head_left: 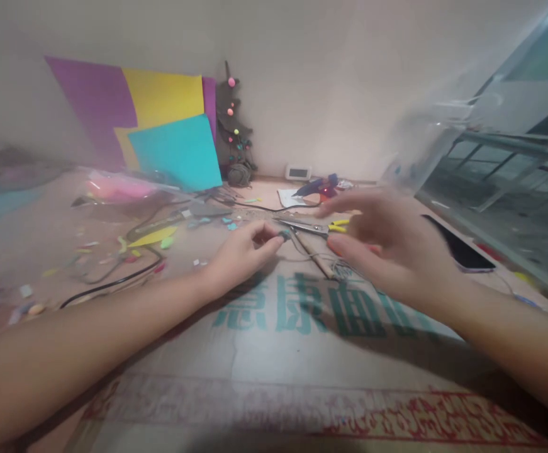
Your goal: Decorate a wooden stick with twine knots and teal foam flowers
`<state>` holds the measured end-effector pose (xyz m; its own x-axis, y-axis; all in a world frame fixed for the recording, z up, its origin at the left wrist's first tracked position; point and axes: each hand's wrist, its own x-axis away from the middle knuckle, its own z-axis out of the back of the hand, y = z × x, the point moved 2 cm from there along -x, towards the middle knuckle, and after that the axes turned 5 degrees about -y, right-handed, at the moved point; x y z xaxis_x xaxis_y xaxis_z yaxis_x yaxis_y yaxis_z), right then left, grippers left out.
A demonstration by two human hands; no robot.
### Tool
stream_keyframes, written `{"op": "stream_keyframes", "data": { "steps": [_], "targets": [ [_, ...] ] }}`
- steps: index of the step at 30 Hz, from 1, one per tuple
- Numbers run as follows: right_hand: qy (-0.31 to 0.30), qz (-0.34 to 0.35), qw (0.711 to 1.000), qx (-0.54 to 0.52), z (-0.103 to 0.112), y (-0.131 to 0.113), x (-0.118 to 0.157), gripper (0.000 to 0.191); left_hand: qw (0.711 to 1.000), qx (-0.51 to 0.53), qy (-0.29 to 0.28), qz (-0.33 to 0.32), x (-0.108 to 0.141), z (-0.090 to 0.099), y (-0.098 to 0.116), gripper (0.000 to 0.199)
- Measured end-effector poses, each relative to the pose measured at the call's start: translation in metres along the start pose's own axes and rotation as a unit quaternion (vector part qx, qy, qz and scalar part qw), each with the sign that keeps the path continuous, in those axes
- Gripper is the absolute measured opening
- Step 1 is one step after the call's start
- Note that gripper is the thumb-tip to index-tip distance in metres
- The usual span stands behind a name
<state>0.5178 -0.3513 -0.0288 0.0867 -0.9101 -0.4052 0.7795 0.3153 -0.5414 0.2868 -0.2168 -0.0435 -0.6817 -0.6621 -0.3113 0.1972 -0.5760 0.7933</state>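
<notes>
My left hand [249, 253] is closed in a pinch, thumb and forefinger on a small dark teal piece [285, 234], too blurred to name closer. My right hand [391, 242] is smeared by motion, but its thumb and fingers stand apart. Beside its fingertips are the scissors [314, 226], metal blades towards my left hand and yellow handles partly behind the right fingers. A slim brown stick [314, 255] and a loose bundle of grey cord [346, 270] lie between the hands.
A blue glue gun [318, 186] with a red light stands at the back near a small white digital display [298, 172]. Coloured sheets [174, 151] lean on the wall beside a decorated small tree [236, 126]. A phone [462, 245] lies right; a black cable [113, 281] and scraps lie left.
</notes>
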Motion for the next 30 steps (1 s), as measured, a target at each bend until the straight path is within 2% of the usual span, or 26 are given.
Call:
{"op": "stream_keyframes", "data": {
  "steps": [4,6,9,11,15,17,20,24,30],
  "targets": [
    [-0.054,-0.030,0.997,-0.040,-0.030,-0.024,-0.035,0.059,1.000,0.006,0.016,0.011,-0.001,0.001,0.001,0.015],
    [-0.083,-0.049,0.994,-0.058,-0.044,-0.025,-0.046,0.065,1.000,0.015,0.020,0.014,-0.001,0.001,0.002,0.014],
    [-0.090,-0.059,0.991,-0.084,-0.054,-0.021,-0.050,0.069,0.999,0.019,0.033,0.013,-0.001,0.001,0.003,0.013],
    [-0.078,-0.066,0.989,-0.104,-0.056,-0.019,-0.050,0.062,0.999,0.011,0.036,0.009,0.000,0.001,0.004,0.012],
    [-0.054,-0.080,0.986,-0.135,-0.059,-0.017,-0.047,0.036,0.999,0.009,0.033,0.011,0.000,0.001,0.005,0.012],
    [-0.046,-0.049,0.991,-0.115,-0.061,-0.017,-0.046,0.025,0.999,0.013,0.031,0.009,0.000,0.001,0.005,0.012],
    [-0.010,0.024,0.999,-0.029,-0.060,-0.014,-0.046,0.016,1.000,0.007,0.028,0.008,0.000,0.001,0.003,0.014],
    [0.041,0.092,0.994,0.050,-0.054,-0.011,-0.047,0.006,1.000,-0.001,0.018,0.005,0.001,0.001,0.002,0.014],
    [0.034,0.163,0.981,0.103,-0.053,-0.016,-0.047,0.012,1.000,-0.025,0.009,-0.015,0.000,0.000,0.000,0.013]
  ]
}}
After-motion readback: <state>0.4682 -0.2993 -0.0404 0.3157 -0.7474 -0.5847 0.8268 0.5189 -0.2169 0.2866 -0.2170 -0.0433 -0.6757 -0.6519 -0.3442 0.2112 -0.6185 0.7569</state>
